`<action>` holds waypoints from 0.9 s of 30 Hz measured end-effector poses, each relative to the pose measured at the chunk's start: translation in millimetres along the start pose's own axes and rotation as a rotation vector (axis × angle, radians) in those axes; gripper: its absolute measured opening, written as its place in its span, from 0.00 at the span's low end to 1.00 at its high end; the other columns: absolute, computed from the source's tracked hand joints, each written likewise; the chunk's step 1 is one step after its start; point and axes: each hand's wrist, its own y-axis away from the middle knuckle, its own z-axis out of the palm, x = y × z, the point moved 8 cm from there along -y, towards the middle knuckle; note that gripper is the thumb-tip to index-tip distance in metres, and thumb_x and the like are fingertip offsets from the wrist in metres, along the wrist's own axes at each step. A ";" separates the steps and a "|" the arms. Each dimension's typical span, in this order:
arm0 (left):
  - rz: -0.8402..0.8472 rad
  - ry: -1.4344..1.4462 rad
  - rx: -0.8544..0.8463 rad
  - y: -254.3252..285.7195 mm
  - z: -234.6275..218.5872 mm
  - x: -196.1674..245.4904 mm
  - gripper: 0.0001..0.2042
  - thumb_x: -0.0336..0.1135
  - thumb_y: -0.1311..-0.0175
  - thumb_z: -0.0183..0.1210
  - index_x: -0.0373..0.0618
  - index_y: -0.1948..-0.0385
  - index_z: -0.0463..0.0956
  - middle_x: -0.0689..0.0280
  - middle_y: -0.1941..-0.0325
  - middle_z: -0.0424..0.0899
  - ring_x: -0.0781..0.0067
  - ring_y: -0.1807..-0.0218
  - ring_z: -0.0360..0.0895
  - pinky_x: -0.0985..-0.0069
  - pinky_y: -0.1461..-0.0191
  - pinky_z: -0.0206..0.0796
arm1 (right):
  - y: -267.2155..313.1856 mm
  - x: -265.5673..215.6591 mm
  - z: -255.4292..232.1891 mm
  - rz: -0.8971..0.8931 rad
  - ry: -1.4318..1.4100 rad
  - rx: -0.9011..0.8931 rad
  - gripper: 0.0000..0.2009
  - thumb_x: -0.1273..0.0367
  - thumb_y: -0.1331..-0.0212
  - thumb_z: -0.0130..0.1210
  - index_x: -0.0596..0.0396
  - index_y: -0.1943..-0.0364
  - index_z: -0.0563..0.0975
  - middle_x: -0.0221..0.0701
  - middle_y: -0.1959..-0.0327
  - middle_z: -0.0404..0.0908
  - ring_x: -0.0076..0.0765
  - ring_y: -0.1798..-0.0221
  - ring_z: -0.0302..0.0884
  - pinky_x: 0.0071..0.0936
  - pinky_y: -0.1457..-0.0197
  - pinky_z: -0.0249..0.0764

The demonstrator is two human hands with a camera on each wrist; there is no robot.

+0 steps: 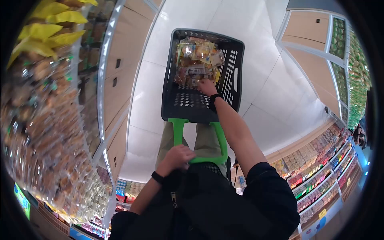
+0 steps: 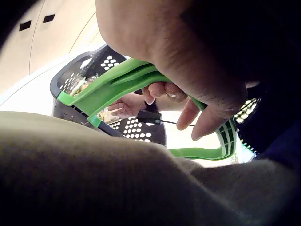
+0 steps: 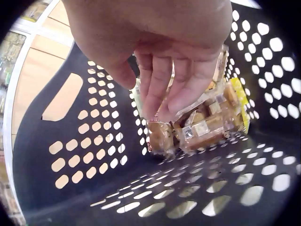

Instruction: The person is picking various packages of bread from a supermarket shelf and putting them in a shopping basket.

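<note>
A black perforated shopping basket [image 1: 171,105] stands on the floor before the person, with several clear-wrapped snack packets [image 1: 200,54] piled at its far end. My right hand [image 1: 207,87] reaches down into it. In the right wrist view its fingers point downward, fingertips right at a small wrapped brown packet [image 3: 161,136], and the thumb stands apart from them. Close to the body, my left hand [image 1: 177,157] holds the basket's green handle [image 1: 208,160]. The left wrist view shows fingers [image 2: 164,90] curled round the green bar.
Along the left run a bin heaped with wrapped snacks [image 1: 52,132] and tan cabinet fronts [image 1: 124,56]. More cabinets [image 1: 306,30] stand at the upper right. Stocked shelves [image 1: 320,172] curve along the lower right. Pale floor tiles [image 1: 260,80] surround the basket.
</note>
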 end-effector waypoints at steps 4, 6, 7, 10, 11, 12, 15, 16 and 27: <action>-0.024 0.106 -0.007 -9.3 -8.2 -19.3 0.19 0.37 0.69 0.69 0.50 0.68 0.77 0.70 0.71 0.76 0.70 0.63 0.78 0.71 0.58 0.69 | -77.8 10.0 52.8 0.027 -0.086 0.010 0.18 0.58 0.45 0.56 0.61 0.66 0.84 0.41 0.72 0.86 0.43 0.65 0.86 0.38 0.53 0.79; -0.024 0.143 -0.072 -14.5 -8.3 -29.6 0.13 0.38 0.60 0.65 0.50 0.71 0.75 0.70 0.72 0.75 0.72 0.64 0.77 0.73 0.58 0.68 | -117.3 21.4 81.7 0.036 -0.094 0.016 0.19 0.57 0.45 0.58 0.62 0.65 0.84 0.43 0.70 0.87 0.46 0.62 0.86 0.39 0.50 0.78; -0.030 0.157 -0.086 -14.0 -6.6 -33.9 0.13 0.38 0.60 0.65 0.50 0.71 0.75 0.70 0.72 0.75 0.72 0.64 0.77 0.73 0.58 0.68 | -139.6 36.7 98.4 0.054 -0.140 0.046 0.18 0.57 0.45 0.60 0.60 0.63 0.84 0.38 0.71 0.85 0.37 0.66 0.84 0.33 0.58 0.77; -0.030 0.172 -0.123 -12.6 -3.5 -48.4 0.07 0.38 0.46 0.59 0.50 0.69 0.75 0.70 0.71 0.76 0.71 0.64 0.78 0.73 0.56 0.68 | -172.8 55.7 137.3 0.194 -0.210 0.026 0.21 0.56 0.46 0.65 0.59 0.57 0.84 0.35 0.67 0.85 0.31 0.66 0.82 0.30 0.63 0.76; -0.050 0.223 -0.125 -13.0 -6.7 -52.3 0.05 0.37 0.43 0.56 0.50 0.68 0.74 0.70 0.70 0.75 0.72 0.63 0.77 0.73 0.55 0.68 | -183.3 65.5 153.4 0.220 -0.243 0.026 0.22 0.57 0.47 0.66 0.59 0.55 0.83 0.35 0.63 0.85 0.32 0.63 0.82 0.30 0.61 0.76; -0.067 0.262 -0.120 -14.2 -9.6 -59.0 0.04 0.36 0.41 0.52 0.51 0.68 0.74 0.71 0.70 0.74 0.73 0.62 0.76 0.74 0.54 0.67 | -199.9 74.4 168.9 0.232 -0.276 0.032 0.23 0.58 0.48 0.67 0.60 0.52 0.82 0.35 0.60 0.85 0.33 0.60 0.82 0.30 0.60 0.77; -0.103 0.327 -0.116 -8.8 -21.2 -68.6 0.04 0.36 0.40 0.52 0.51 0.67 0.73 0.72 0.67 0.74 0.74 0.60 0.75 0.75 0.52 0.66 | -233.4 96.4 212.8 0.140 -0.557 0.237 0.35 0.53 0.56 0.72 0.71 0.51 0.78 0.51 0.51 0.84 0.53 0.46 0.81 0.38 0.43 0.74; -0.100 0.324 -0.121 -9.0 -26.1 -71.3 0.04 0.36 0.40 0.52 0.51 0.67 0.73 0.72 0.67 0.74 0.74 0.60 0.75 0.75 0.52 0.66 | -229.4 79.9 206.1 0.140 -0.563 0.241 0.35 0.53 0.56 0.72 0.71 0.51 0.78 0.51 0.51 0.84 0.53 0.46 0.81 0.38 0.43 0.74; -0.080 0.195 -0.107 -61.5 -72.6 -55.9 0.07 0.35 0.46 0.56 0.51 0.65 0.76 0.70 0.66 0.76 0.72 0.59 0.76 0.74 0.54 0.68 | -217.9 6.4 87.0 0.348 -0.496 0.017 0.33 0.52 0.61 0.76 0.70 0.60 0.82 0.41 0.62 0.87 0.42 0.59 0.86 0.34 0.59 0.81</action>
